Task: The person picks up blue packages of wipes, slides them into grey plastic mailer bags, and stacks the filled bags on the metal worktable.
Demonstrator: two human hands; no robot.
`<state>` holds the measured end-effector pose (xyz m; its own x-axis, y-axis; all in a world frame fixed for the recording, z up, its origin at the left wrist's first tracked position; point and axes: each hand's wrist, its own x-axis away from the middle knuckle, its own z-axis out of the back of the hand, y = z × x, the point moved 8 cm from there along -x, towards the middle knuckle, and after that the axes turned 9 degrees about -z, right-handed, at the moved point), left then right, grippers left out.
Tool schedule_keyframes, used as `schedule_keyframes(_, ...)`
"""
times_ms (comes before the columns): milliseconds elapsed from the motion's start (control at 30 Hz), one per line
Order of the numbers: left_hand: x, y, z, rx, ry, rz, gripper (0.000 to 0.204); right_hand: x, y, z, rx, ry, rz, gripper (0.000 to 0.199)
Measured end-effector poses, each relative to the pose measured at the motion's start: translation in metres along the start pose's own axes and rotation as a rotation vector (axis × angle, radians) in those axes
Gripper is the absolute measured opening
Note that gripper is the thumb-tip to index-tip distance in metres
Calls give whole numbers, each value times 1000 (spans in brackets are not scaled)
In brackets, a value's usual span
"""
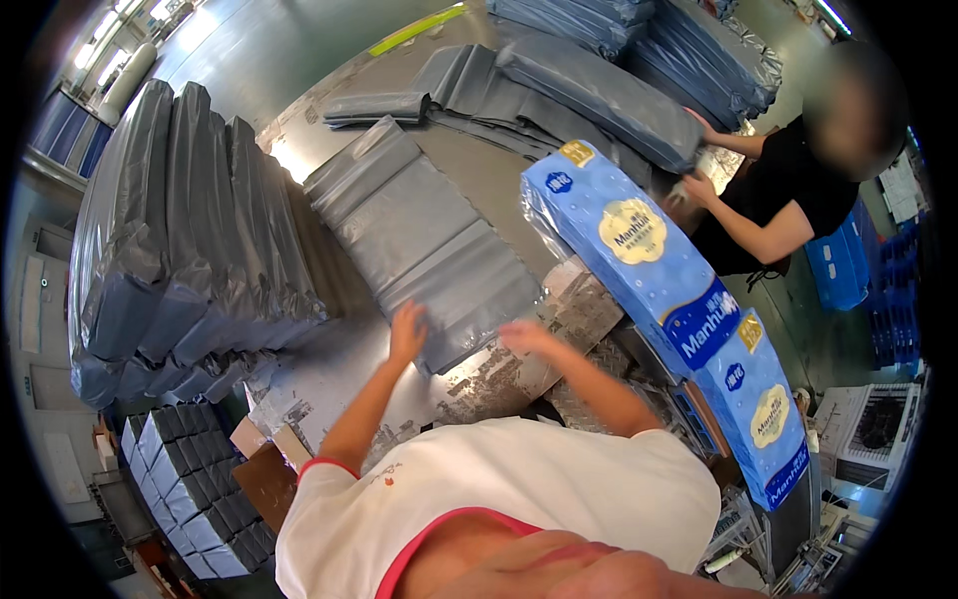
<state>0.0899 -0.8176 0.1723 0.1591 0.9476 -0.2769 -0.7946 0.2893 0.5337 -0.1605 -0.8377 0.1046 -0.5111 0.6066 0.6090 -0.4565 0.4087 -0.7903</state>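
Observation:
A grey plastic bag [439, 240] lies flat on the metal table [344, 364] in front of me, with creases across it. My left hand [407, 331] is at the left side of its near end, fingers stretched out and slightly blurred. By the bag's near right corner is my right hand [524, 337], its fingers extended and apart. I see nothing held in either hand. Whether the fingertips press on the plastic is hard to make out. To the right, two long blue printed packs [639, 240] [753, 409] stand end to end, the farther one close to the bag.
Tall grey-wrapped bundles [190, 240] stand at the left. More grey bags [489, 95] lie at the table's far side. A co-worker [768, 210] at the right handles a long grey-wrapped bundle [599, 100]. Wrapped stacks [699, 60] rise behind; a blue crate [836, 260] is at far right.

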Motion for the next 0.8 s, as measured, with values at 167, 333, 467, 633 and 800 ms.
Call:
schedule_keyframes(167,94,66,-30,220,-154,223,38,118,-104,312,408,1229,154,20)
schedule_keyframes(333,94,92,-83,640,-212,421,30,116,-33,380,685,970,-642,61)
schedule_keyframes(467,63,93,-182,773,-334,415,40,93,-38,326,795,714,-522,68)
schedule_keyframes(633,19,118,-214,493,-47,337,45,74,23,243,187,462,-280,63)
schedule_keyframes(800,49,114,-235,1343,68,835,50,56,80,165,-988,345,147,59)
